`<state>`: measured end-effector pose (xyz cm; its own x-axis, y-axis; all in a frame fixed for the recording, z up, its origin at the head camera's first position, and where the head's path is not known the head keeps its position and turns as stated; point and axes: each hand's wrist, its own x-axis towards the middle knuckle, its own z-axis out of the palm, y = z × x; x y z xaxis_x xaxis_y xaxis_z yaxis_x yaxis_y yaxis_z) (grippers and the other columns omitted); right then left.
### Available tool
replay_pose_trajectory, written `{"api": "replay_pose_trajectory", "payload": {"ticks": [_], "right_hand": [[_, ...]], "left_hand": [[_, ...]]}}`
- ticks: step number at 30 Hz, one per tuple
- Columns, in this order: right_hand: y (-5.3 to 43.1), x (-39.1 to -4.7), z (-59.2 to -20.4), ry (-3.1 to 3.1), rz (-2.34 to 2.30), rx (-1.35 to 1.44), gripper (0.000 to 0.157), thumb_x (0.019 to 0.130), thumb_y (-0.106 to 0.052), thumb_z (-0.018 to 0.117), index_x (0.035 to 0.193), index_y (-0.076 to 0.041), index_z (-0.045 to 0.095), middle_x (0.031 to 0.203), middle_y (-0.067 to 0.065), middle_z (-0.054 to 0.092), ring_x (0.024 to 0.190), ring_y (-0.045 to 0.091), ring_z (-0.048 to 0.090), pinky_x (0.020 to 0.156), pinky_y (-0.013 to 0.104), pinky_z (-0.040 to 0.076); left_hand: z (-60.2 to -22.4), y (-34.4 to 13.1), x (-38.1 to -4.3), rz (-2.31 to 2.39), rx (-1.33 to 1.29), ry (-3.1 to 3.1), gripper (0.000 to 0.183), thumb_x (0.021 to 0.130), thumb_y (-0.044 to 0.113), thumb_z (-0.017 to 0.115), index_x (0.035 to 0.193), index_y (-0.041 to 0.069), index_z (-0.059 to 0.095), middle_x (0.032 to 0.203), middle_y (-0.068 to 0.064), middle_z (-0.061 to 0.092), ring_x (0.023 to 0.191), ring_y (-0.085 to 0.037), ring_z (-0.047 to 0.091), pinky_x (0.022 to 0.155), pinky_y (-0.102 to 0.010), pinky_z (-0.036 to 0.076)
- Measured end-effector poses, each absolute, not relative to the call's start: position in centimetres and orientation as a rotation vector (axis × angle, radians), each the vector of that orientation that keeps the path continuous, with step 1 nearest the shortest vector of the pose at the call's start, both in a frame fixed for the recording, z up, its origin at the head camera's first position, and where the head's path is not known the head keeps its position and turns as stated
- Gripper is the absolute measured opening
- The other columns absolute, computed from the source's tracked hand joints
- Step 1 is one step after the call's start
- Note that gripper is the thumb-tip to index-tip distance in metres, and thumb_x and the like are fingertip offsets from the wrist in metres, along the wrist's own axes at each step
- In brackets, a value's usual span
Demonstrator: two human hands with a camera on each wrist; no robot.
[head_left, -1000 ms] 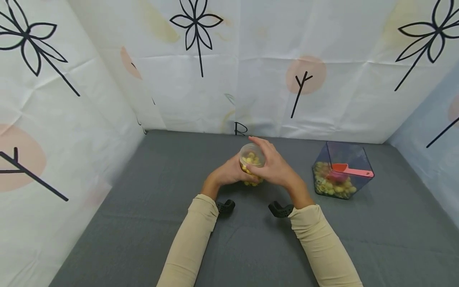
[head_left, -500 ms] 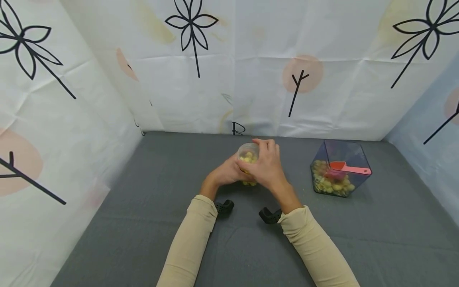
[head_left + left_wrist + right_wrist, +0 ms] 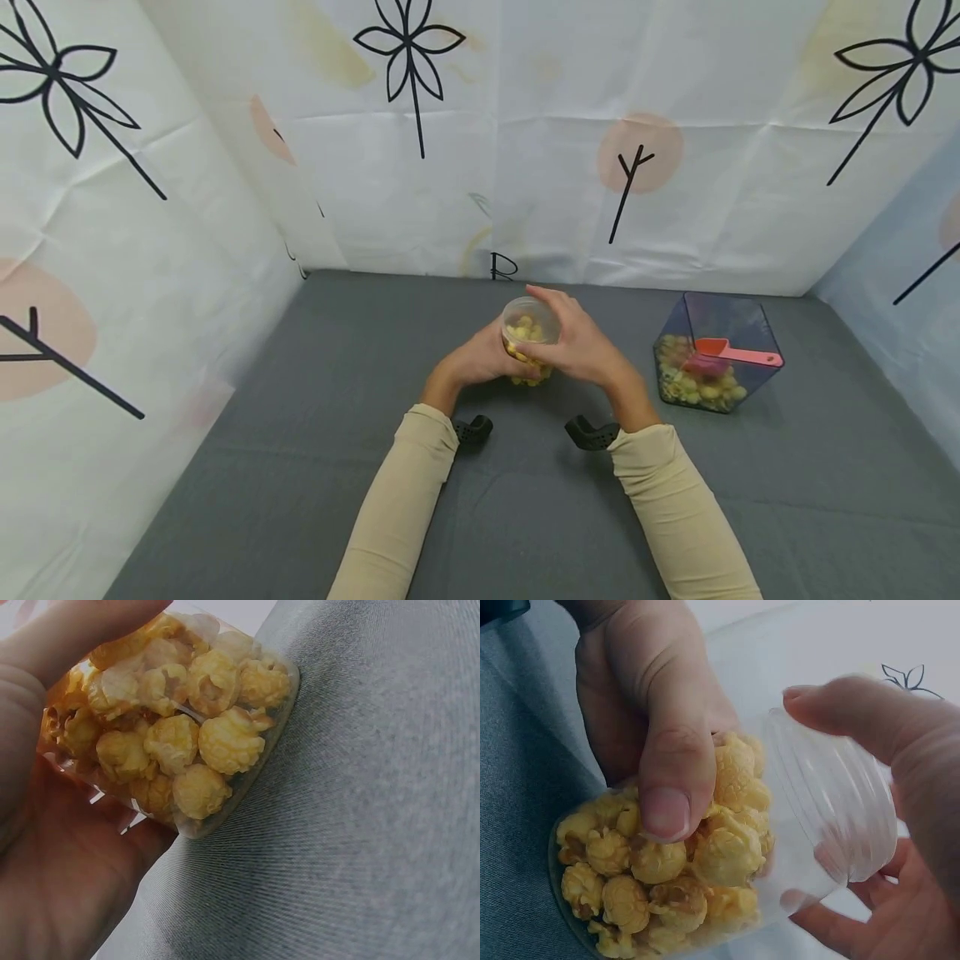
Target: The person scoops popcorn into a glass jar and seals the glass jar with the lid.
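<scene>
A clear plastic jar partly filled with yellow popcorn stands upright on the grey cloth at the middle. My left hand grips its body from the left; in the right wrist view the left thumb presses on the jar's side over the popcorn. At the top is a clear ribbed lid. My right hand curls round the lid from the right, its thumb at one side and its fingers at the other. Popcorn fills the jar's lower part in the left wrist view.
To the right stands a square, dark-tinted clear bin with more popcorn at its bottom. A pink-red scoop lies in it. White patterned cloth walls rise behind and beside the grey tabletop.
My right hand has turned round the lid, first leftward with its fingers drawn in, then back to the right. The left hand has kept its grip on the jar.
</scene>
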<state>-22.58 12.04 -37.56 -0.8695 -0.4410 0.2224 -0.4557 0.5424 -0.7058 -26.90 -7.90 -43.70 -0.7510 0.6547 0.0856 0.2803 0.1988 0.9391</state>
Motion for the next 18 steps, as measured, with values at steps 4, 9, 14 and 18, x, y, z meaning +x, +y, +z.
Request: {"api": "replay_pose_trajectory", "payload": {"ticks": [4,9,14,18], "right_hand": [[11.4,-22.4,-37.5,-2.763,1.226,0.653,0.088,0.087,-0.039,0.081,0.158,-0.013,0.037,0.149,0.017,0.044,0.129,0.036,0.045,0.101,0.057,0.044],[9.7,-22.0,-37.9,-2.725,1.194,0.383,0.091,0.079,-0.050,0.085,0.153,-0.013,0.046,0.129,0.018,0.045,0.112,0.033,0.043,0.092,0.050,0.045],[9.2,-21.8,-38.3,-2.705,1.148,0.345,0.094,0.080,-0.052,0.082,0.153,-0.010,0.043,0.133,0.019,0.043,0.118,0.035,0.039,0.098,0.052,0.043],[10.3,-22.1,-38.2,-2.714,1.240,0.552,0.093,0.086,-0.043,0.080,0.160,-0.015,0.031,0.150,0.019,0.036,0.130,0.036,0.036,0.103,0.057,0.041]], "left_hand": [[-43.6,-7.9,-26.8,1.564,0.846,2.171,0.086,0.080,0.013,0.088,0.148,0.025,0.035,0.130,-0.004,0.056,0.111,-0.021,0.059,0.095,-0.037,0.053],[-43.4,-8.0,-26.7,1.584,0.823,2.168,0.081,0.080,0.012,0.087,0.145,0.021,0.039,0.130,-0.004,0.056,0.111,-0.022,0.058,0.095,-0.038,0.052],[-43.5,-8.0,-26.8,1.587,0.859,2.169,0.080,0.081,0.010,0.086,0.145,0.019,0.040,0.130,-0.006,0.056,0.110,-0.021,0.058,0.094,-0.036,0.052],[-43.6,-7.9,-26.8,1.578,0.882,2.143,0.080,0.082,0.012,0.084,0.147,0.020,0.038,0.133,-0.007,0.055,0.111,-0.023,0.057,0.094,-0.037,0.052]]}}
